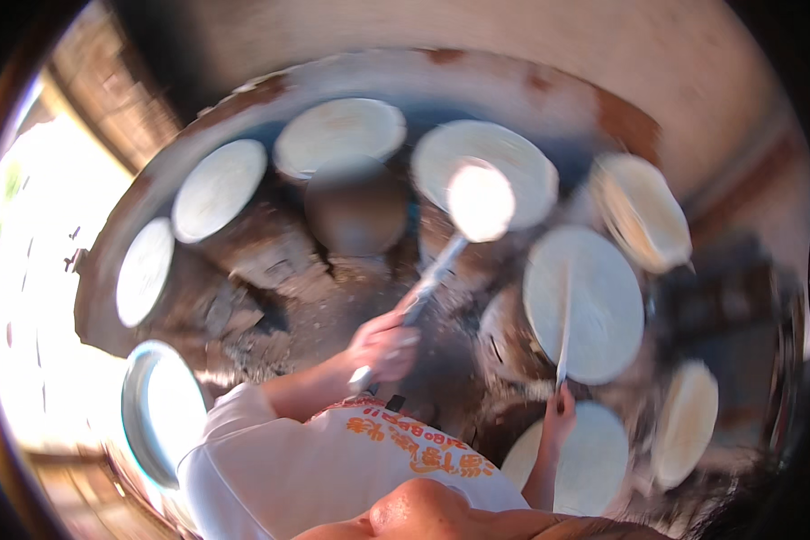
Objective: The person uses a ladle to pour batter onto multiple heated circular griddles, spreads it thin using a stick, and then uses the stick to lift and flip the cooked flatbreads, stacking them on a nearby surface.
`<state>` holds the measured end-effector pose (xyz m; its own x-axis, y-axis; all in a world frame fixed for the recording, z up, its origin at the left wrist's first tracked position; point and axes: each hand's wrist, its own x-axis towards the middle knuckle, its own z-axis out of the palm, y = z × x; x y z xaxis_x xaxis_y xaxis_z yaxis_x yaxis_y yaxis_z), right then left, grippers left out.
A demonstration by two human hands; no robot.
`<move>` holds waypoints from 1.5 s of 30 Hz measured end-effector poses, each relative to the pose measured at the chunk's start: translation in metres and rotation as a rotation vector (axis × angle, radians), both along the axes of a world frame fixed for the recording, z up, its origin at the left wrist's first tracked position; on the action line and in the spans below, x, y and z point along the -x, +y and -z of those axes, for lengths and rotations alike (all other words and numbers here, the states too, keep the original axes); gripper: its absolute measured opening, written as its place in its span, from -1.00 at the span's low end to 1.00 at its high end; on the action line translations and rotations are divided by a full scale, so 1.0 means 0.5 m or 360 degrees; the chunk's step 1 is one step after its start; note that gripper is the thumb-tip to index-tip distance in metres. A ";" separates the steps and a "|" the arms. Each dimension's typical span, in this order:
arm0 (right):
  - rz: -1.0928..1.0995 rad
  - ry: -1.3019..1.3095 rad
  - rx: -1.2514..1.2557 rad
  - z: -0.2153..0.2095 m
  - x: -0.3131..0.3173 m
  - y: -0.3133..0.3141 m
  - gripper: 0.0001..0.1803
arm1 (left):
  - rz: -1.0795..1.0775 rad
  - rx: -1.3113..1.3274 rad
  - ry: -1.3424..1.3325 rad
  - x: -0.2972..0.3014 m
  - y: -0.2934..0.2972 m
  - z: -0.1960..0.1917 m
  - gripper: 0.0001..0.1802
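Our left hand (383, 346) gripped a ladle (479, 207), its bowl before a far pale disc (533, 180); our right hand (560, 410) held a thin stick (564, 333) over a nearer disc (603, 301). Blur left contact uncertain. We seemed to be working that disc's top; the next move called for a steady stick.

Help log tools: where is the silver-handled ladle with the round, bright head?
The ladle slants past the head view's centre, held in the left hand, its head up and right of centre, overlapping a pale, round griddle.
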<state>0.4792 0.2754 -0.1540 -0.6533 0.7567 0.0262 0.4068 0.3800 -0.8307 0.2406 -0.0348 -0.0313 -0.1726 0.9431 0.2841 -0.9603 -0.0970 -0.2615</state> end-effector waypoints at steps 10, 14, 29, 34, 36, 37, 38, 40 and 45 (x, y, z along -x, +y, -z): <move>-0.1655 -0.0082 0.0756 0.057 0.486 -0.610 -0.60 | -0.2962 0.0652 -0.0193 -0.113 -0.985 0.071 -0.62; -0.1589 -0.0052 0.0443 0.087 0.613 -0.700 -0.70 | -0.3135 0.1393 -0.1298 -0.155 -1.324 0.401 -0.80; 0.0261 0.1498 0.1792 0.059 1.290 -0.452 -0.53 | -0.2096 0.4161 0.1826 0.461 -0.674 0.235 -0.61; 0.0476 0.1557 0.2032 0.068 1.327 -0.461 -0.52 | -0.1834 0.3226 0.3483 0.719 -0.329 0.126 -0.59; 0.0495 0.1585 0.2153 0.034 1.321 -0.463 -0.50 | -0.1820 0.3065 0.3852 0.777 -0.253 0.127 -0.55; 0.0487 0.1563 0.2170 0.017 1.325 -0.466 -0.50 | -0.1803 0.3100 0.3842 0.793 -0.236 0.139 -0.55; 0.0433 0.1561 0.2077 0.005 1.338 -0.470 -0.50 | -0.1789 0.3104 0.3963 0.817 -0.226 0.160 -0.59; 0.0297 0.1575 0.1987 0.002 1.341 -0.475 -0.53 | -0.1907 0.3101 0.4035 0.838 -0.221 0.187 -0.71; 0.0183 0.1463 0.1784 -0.011 1.352 -0.456 -0.56 | -0.1645 0.3113 0.3997 0.875 -0.228 0.213 -0.69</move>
